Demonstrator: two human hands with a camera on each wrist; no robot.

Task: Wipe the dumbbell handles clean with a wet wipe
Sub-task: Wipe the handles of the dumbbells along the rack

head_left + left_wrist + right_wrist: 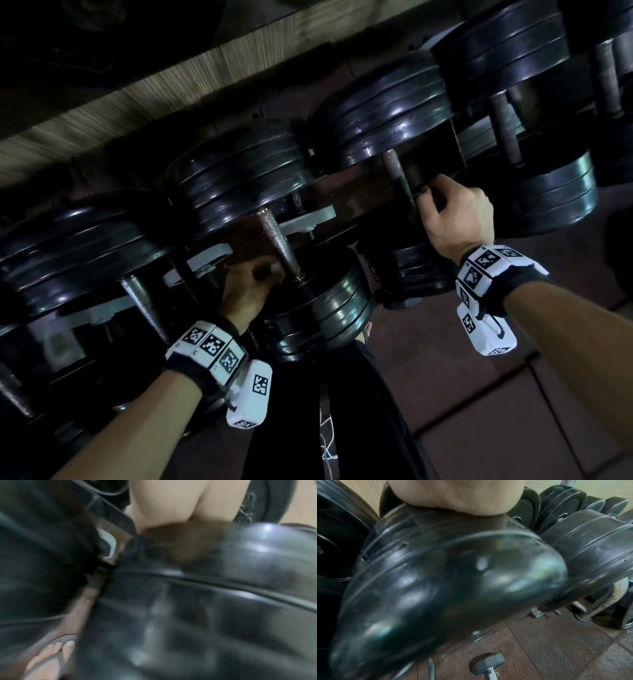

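Black rubber plates, steel bars between them: 4 dumbbells lying side by side on a grey rack, along a wooden wall. Taking first the handle of the third dumbbell from the left: dull and dark, sloping down toward the viewer, its near end hidden behind the right hand. Curling around that lower end, fingers closed on the bar, knuckles up; whether a wet wipe is inside this grip, cannot tell. In the right wrist view, only the heel of the palm showing above a blurred black plate.

Next, the second handle: knurled, shining, running down into its near plate stack. Sitting just left of its lower end, the left hand, in shadow, fingers bent and pinching something small and pale close to the bar; possibly the wipe, too dim to be sure. Left wrist view blurred, showing a palm over a dark plate and toes in a sandal below.

Further out: a small grey hex dumbbell lying on the reddish floor, and marker bands wrapping both wrists.
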